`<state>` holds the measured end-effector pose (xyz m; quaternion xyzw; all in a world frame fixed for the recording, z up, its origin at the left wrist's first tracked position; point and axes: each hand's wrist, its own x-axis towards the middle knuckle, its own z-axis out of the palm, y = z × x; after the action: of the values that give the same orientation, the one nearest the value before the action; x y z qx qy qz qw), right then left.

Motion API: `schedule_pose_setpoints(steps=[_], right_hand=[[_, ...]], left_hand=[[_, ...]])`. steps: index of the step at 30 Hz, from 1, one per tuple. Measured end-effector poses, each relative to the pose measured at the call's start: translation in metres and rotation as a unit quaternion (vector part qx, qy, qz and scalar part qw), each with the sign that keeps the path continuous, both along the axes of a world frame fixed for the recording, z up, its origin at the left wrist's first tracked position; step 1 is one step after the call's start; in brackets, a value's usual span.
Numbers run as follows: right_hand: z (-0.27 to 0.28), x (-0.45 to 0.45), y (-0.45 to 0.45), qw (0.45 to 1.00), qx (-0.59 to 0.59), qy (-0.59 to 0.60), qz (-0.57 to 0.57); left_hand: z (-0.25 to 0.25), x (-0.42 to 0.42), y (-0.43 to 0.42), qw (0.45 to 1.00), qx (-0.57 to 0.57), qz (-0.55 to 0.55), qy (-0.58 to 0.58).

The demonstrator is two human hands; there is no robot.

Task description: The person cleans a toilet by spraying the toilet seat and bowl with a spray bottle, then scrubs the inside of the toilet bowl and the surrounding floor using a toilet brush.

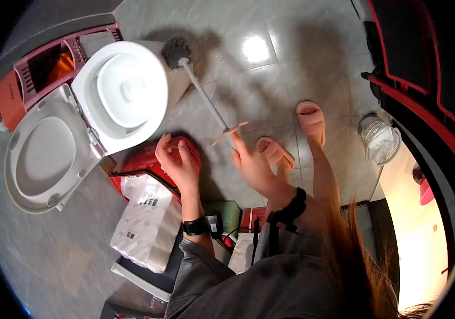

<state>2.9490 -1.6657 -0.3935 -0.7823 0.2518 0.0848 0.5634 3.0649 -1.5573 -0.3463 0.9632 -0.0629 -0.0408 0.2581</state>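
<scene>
My right hand (251, 165) is closed around the handle end of a toilet brush (206, 98), just behind its round pinkish guard. The brush points up and left, its dark bristle head held beside the rim of the white toilet bowl (126, 93). My left hand (177, 162) holds nothing, its fingers loosely curled and apart, over a red basket (190, 151) and below the bowl. The toilet's lid and seat (47, 151) are raised, and some water shows in the bowl.
A white plastic-wrapped pack (148, 223) lies by the red basket. Behind the toilet is a pink rack (52, 66) with an orange box. A wire wastebasket (379, 139) stands right on the tiled floor, past my pink slippers (311, 118). Black and red furniture lines the right.
</scene>
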Motion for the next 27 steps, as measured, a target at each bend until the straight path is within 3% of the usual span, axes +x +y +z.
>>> schedule_pose_setpoints(steps=[8,13,17,21,27], right_hand=[[-0.047,0.007,0.061,0.995,0.058,0.061,-0.045],[0.011,-0.024,0.052,0.994,0.062,-0.022,-0.086],[0.017,-0.036,0.056,0.995,0.061,-0.018,-0.075],[-0.029,-0.025,0.073,0.995,0.07,0.043,-0.059],[-0.109,0.02,0.078,0.992,0.089,0.075,-0.044]], left_hand=[[-0.009,-0.013,0.028,0.998,0.049,-0.032,-0.016],[-0.007,-0.02,0.041,0.998,0.031,-0.041,-0.026],[-0.004,-0.023,0.042,0.999,0.027,-0.028,-0.022],[-0.007,-0.024,0.048,0.997,0.041,-0.056,-0.045],[-0.035,-0.041,0.071,1.0,0.027,0.012,-0.006]])
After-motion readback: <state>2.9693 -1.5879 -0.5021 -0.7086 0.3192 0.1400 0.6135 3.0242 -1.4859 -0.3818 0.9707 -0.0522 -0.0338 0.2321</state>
